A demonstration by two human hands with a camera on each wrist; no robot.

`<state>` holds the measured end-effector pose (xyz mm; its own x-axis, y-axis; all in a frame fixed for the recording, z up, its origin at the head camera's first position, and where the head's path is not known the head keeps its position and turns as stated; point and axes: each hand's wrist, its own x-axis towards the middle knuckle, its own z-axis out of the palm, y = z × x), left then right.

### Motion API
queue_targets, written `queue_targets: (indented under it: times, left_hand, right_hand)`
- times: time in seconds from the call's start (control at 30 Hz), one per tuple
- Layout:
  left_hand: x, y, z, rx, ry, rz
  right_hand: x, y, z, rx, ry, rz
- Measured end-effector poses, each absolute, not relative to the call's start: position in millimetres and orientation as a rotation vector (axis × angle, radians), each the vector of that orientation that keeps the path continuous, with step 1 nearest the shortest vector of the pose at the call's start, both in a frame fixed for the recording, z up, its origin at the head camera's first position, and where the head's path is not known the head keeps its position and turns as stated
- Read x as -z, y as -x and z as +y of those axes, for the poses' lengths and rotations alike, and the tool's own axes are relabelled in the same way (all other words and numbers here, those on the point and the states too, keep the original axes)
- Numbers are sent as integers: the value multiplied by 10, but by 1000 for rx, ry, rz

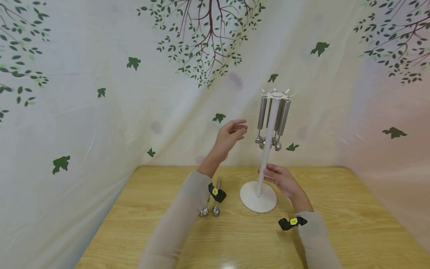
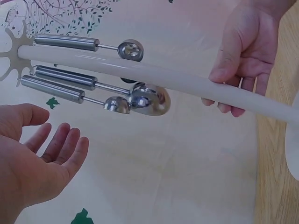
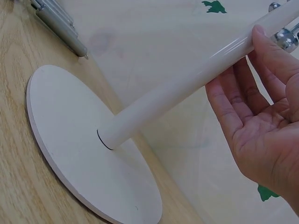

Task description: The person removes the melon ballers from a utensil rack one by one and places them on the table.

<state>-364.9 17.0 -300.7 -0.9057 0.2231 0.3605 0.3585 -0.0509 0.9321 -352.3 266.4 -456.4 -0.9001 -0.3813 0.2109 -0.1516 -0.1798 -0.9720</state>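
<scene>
Right hand (image 1: 284, 183) clamped on the white stand (image 1: 267, 149), standing at the table's (image 1: 336, 209) one o'clock! Left hand (image 1: 229, 137) empty, fingers loosely apart, nine o'clock of the hanging scoops (image 1: 284, 117). Top-heavy, this: a knock from that left hand or slack right grip could tip it, shedding scoops.

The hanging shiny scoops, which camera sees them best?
The left wrist view: the hanging scoops look biggest and clearest there, though the white pole hides part of one. The head view shows them smaller; the right wrist view catches only bits at its upper right edge.
</scene>
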Motion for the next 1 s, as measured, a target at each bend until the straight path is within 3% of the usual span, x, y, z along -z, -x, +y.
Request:
queue_targets:
  times: [1.0]
  left_hand:
    - [2804, 3695, 569, 2185, 756, -2049]
  right_hand:
    - [4554, 3495, 2661, 2207, 625, 1924]
